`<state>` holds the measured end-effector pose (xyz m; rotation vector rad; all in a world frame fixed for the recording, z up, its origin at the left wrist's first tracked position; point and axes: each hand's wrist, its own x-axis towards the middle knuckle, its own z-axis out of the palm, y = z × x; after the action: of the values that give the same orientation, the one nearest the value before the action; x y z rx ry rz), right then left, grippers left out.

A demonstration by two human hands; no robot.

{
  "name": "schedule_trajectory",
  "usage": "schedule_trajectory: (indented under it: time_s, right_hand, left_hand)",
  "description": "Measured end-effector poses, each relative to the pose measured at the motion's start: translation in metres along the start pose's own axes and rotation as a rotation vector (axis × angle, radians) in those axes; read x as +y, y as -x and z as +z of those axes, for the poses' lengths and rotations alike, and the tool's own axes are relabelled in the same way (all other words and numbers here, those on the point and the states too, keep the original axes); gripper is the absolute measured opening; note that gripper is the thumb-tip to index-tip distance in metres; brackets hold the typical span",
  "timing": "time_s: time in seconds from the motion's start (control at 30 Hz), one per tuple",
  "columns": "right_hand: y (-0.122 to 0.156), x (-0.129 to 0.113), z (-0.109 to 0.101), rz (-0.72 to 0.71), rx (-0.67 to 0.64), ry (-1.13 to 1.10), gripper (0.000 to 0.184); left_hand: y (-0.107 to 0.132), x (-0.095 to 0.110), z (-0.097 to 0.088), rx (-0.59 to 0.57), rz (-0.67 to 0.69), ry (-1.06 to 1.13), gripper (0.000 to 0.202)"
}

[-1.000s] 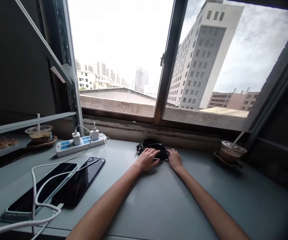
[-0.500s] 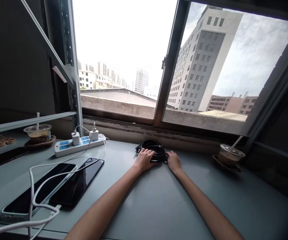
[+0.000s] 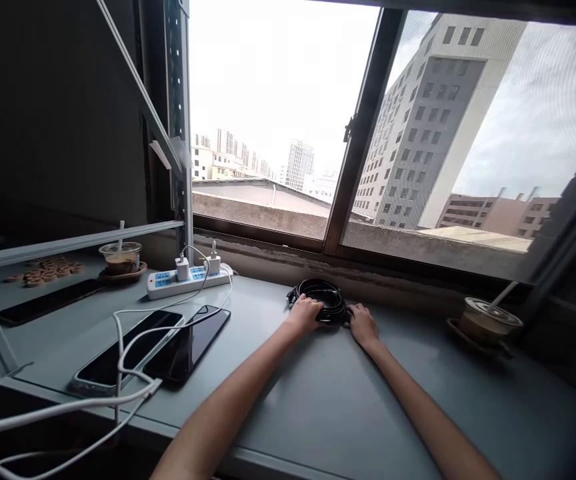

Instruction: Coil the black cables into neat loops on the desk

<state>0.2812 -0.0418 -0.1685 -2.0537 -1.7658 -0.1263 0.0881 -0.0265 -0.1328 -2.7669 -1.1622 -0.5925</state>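
A coiled black cable (image 3: pixel 335 303) lies on the grey tabletop below the window. My left hand (image 3: pixel 306 312) is closed over the near left side of the coil, its thumb low along the front edge. At the coil's right side, my right hand (image 3: pixel 364 324) has its fingers bent around a dark end of the cable (image 3: pixel 347 319). The fingertips of that hand are partly hidden, and the cable end is too small to make out clearly.
Left of my arms lie two phones (image 3: pixel 191 347) with white charging cables (image 3: pixel 121 357) running to a power strip (image 3: pixel 193 281). Drink cups stand on saucers, one at the right (image 3: pixel 488 323), one at the back left (image 3: pixel 121 259). A metal frame (image 3: pixel 187 133) rises at left.
The view has turned a little to the left, so everything sits further right. Both hands stay at the coiled cable, with little visible movement.
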Motion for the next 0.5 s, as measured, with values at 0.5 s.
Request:
schedule_trajectory:
  time_s: [0.5]
  right_hand:
    - [0.001,-0.002,-0.002,0.004,0.006,-0.036,0.038]
  left_hand:
    - [0.009,0.003,-0.019,-0.082,-0.216,-0.073,0.032]
